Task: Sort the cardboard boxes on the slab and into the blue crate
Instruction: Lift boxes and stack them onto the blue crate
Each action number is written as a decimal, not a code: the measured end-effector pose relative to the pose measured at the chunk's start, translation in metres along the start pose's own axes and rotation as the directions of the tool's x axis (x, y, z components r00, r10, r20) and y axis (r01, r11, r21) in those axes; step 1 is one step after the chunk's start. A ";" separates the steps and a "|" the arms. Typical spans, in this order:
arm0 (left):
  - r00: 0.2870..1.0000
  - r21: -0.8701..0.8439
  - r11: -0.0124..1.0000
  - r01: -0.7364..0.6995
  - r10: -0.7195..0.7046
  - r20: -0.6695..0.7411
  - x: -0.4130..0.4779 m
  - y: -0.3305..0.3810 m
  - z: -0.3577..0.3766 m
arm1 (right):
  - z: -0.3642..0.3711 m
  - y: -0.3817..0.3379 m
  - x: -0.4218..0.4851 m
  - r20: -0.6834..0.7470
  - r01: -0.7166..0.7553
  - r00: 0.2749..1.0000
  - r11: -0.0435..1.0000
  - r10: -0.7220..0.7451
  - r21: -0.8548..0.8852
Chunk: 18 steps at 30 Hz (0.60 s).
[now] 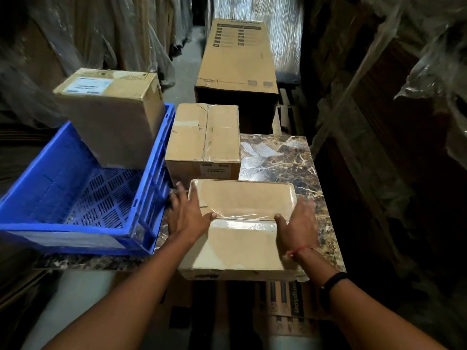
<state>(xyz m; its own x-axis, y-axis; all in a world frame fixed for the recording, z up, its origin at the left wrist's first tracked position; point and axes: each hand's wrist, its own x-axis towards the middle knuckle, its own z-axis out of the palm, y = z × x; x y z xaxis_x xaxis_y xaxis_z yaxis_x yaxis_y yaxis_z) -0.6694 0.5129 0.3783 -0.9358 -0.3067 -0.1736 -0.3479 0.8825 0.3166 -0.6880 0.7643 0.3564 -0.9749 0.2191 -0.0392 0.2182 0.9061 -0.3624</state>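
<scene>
Holding what?
— Left hand (188, 215) and right hand (297, 223) press a flat cardboard box (240, 200) between straight fingers, thumbs on top.
Where, facing how?
— On the marble surface (283, 157) beside the blue crate (75, 231); its taped seam runs left to right, near edge overhanging.

1. Crate (58, 157): bright blue, floor patterned with rows of dark slots.
2. Marble slab (290, 168): dark brown, veined cream and white.
3. Cardboard box (113, 122) in the crate: plain tan; its label (87, 85) white and pale blue.
4. Wrist thread (300, 251): red; wristband (333, 280): black.
</scene>
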 end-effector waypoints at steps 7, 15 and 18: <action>0.793 0.149 0.829 -0.539 0.440 0.421 0.024 -0.004 -0.006 | -0.009 -0.029 0.033 0.568 0.624 0.645 0.782 -0.512 -0.004; 0.785 0.262 0.785 -0.562 0.405 0.468 0.028 -0.002 -0.001 | 0.002 -0.033 0.040 0.573 0.662 0.667 0.732 -0.476 -0.162; 0.801 0.303 0.780 -0.547 0.383 0.460 0.028 0.005 -0.005 | 0.000 -0.035 0.041 0.575 0.654 0.672 0.738 -0.466 -0.166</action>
<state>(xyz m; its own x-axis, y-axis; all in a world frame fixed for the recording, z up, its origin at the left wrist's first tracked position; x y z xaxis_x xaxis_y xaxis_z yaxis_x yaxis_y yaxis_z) -0.6974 0.5074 0.3798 -0.8571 0.2566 -0.4468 0.2580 0.9644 0.0590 -0.7359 0.7420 0.3672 -0.7822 -0.4832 -0.3932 -0.4693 0.8722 -0.1381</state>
